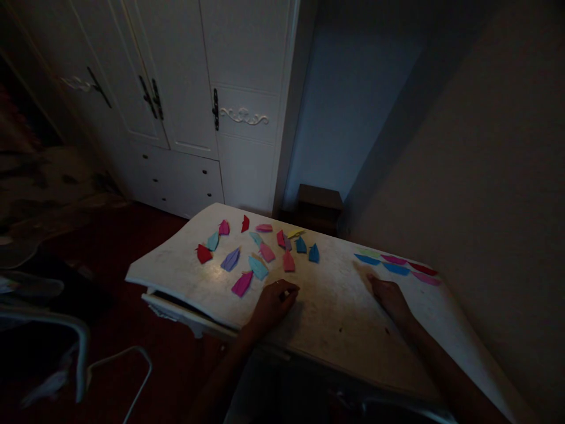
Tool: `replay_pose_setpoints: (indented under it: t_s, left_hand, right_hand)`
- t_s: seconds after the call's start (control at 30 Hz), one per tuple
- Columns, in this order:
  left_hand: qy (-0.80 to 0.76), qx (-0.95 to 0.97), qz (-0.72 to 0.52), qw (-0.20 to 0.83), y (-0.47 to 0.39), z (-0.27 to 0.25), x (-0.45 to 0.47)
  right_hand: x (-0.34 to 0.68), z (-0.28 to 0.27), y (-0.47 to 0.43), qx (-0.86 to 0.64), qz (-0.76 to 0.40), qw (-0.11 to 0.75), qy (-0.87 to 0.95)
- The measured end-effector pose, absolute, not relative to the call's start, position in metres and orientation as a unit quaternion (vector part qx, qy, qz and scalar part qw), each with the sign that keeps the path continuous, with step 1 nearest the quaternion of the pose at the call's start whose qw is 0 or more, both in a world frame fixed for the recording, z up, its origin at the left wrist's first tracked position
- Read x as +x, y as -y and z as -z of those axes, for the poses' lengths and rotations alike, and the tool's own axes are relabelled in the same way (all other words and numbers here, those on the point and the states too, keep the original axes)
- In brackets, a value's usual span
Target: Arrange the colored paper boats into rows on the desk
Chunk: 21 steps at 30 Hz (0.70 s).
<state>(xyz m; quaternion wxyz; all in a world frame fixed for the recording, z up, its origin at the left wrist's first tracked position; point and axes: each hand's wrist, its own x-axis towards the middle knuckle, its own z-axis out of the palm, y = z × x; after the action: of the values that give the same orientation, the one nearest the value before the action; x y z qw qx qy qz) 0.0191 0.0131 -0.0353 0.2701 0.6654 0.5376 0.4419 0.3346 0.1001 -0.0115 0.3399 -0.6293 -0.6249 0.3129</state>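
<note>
Over the front of the white table, my left hand is curled, thumb and fingertips drawn together around a small gap with nothing visible in it. Nearest to it are a magenta folded paper piece and a pink one. Farther right, my right hand is closed with its fingers bent inward; whether they hold anything is hidden. Just beyond it lie folded papers in two rows, among them a blue one, a magenta one and a pink one.
Several more folded papers, such as a lilac one and a red one, are scattered over the table's left half. A white wardrobe and a brown cabinet stand behind. A wall borders the right side; a pale tubular frame is at left.
</note>
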Motion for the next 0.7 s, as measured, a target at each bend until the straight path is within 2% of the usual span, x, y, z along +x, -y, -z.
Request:
replay_pose_setpoints:
  t_s: [0.13, 0.4, 0.7]
  left_hand:
    - [-0.534, 0.642, -0.468, 0.291, -0.008, 0.035, 0.017]
    - [-0.515, 0.570, -0.519, 0.374, -0.001, 0.028, 0.011]
    - [-0.499, 0.569, -0.524, 0.391, -0.004, 0.037, 0.012]
  right_hand:
    - [0.281, 0.007, -0.110, -0.581, -0.344, 0.320, 0.665]
    - [0.139, -0.014, -0.142, -0.478, -0.258, 0.313, 0.779]
    - [0.040, -0.025, -0.190, -0.439, -0.174, 0.167, 0.865]
